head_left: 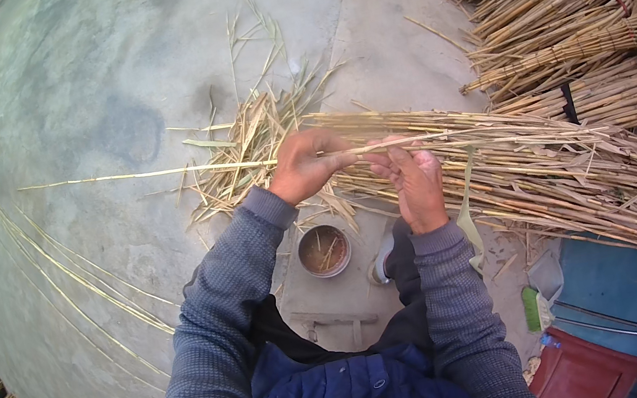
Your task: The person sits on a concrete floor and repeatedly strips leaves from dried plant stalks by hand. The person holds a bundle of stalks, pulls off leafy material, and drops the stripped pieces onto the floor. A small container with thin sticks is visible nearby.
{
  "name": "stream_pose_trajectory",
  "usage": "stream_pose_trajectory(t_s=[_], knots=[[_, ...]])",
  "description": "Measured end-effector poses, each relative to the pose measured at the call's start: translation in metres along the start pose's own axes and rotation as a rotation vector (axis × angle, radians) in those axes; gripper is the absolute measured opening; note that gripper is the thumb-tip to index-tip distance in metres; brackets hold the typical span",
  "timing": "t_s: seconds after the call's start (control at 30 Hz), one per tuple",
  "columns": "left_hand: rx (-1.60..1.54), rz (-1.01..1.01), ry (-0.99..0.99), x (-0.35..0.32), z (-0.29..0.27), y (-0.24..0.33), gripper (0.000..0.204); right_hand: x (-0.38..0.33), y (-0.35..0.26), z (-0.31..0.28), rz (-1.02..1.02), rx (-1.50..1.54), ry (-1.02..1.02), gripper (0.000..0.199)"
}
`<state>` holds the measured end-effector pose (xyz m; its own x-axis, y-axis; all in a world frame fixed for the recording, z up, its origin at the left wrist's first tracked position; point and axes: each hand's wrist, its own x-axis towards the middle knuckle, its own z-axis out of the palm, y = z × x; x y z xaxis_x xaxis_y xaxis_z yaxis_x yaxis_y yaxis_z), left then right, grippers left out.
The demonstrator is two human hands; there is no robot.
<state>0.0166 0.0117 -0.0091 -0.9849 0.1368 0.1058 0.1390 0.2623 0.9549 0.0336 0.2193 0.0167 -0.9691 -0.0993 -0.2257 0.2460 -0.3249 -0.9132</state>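
A long, thin reed stalk [185,169] runs nearly level across the view, from the left over the floor to above the reed pile. My left hand [309,166] is closed around it, thumb against fingers. Just to the right, my right hand [416,182] pinches the same stalk with thumb and fingertips, palm turned partly up. A pale green leaf strip [469,206] hangs beside my right wrist. Behind and below my right hand spreads a large pile of loose reeds [553,175]. Stripped dry leaves [259,128] lie heaped beyond my left hand.
A round metal bowl [324,251] with short pieces inside stands between my feet. Several thin stalks [82,283] lie on the concrete floor at left. Tied reed bundles [558,12] are stacked at far right. A green-bristled brush [536,310] rests near blue [605,276] and red [586,365] sheets.
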Motion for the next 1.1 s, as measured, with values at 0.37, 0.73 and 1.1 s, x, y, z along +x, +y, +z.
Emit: stream_pose_trajectory(t_s=[0.37, 0.73, 1.1], knots=[[-0.292, -0.173, 0.267, 0.009, -0.029, -0.014, 0.020, 0.007, 0.002, -0.024, 0.087, -0.041, 0.161, 0.019], [0.935, 0.031, 0.467, 0.007, -0.101, -0.052, 0.030, 0.005, -0.005, -0.025, 0.048, -0.057, 0.169, 0.018], [-0.206, -0.282, -0.292, 0.006, -0.059, -0.038, 0.021, 0.004, -0.013, -0.023, -0.090, -0.046, 0.043, 0.015]])
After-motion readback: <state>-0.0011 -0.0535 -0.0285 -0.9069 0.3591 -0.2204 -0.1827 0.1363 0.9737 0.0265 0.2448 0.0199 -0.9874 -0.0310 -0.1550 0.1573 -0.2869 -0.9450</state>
